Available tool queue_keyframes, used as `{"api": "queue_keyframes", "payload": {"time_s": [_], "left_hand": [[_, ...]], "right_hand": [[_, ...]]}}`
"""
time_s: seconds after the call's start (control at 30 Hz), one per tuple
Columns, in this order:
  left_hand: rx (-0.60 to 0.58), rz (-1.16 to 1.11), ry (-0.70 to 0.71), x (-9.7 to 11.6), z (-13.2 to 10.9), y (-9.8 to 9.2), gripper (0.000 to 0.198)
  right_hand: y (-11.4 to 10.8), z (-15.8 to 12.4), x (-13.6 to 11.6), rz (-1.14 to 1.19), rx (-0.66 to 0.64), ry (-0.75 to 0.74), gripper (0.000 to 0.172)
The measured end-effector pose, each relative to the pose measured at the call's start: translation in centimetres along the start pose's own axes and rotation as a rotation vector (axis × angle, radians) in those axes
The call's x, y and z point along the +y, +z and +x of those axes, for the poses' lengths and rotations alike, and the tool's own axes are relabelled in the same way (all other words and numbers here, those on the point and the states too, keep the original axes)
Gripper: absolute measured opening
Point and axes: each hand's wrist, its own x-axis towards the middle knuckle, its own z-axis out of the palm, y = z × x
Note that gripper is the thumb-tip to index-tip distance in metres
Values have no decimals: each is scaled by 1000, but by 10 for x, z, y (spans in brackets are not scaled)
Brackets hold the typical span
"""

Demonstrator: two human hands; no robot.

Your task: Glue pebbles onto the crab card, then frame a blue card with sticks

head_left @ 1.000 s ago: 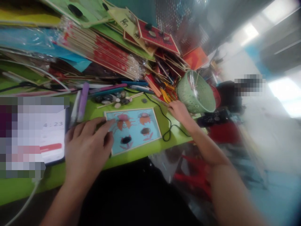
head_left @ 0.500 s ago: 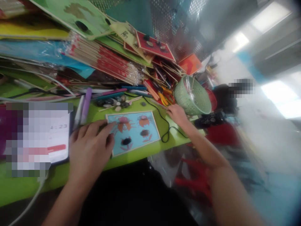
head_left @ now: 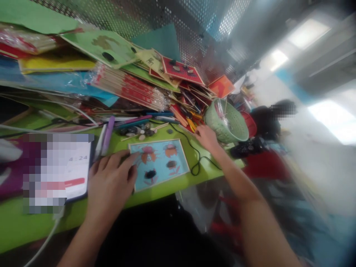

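A light-blue picture card with a pale wooden border lies on the green table, bearing orange-and-pink crab shapes and dark stones. My left hand rests palm down at its left edge, fingers lying loosely and thumb side over the card's corner. Farther right, my right hand reaches to the pile beside the pale green basket. Its fingers are bent together close to the yellow-handled scissors; whatever they pinch is hidden and blurred.
A lit phone stands left of my left hand, its white cable trailing down. Behind the card lie pebbles, a purple marker and bundled sticks. A black cord loops near the table edge. Another person is in the right background.
The camera view has shifted, so the table sits lower and further right. My left hand stays on the card; my right hand stays by the basket with only slight finger movement.
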Motion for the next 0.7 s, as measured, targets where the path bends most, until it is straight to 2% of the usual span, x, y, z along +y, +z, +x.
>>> {"api": "queue_keyframes", "payload": {"time_s": [0.17,0.33,0.53,0.7], "left_hand": [[8,15,10,-1,0,2,34],[19,21,12,-1,0,2,34],[35,8,18,-1,-1,4,33],[23,7,10,0,0,5,33]], "right_hand": [[-3,3,-7,36,-70,-3,13],[-7,7,-9,69,-76,-8,12],[-9,14,-3,174,18,-30,15],[-11,40,-7,261,102,-6,14]]}}
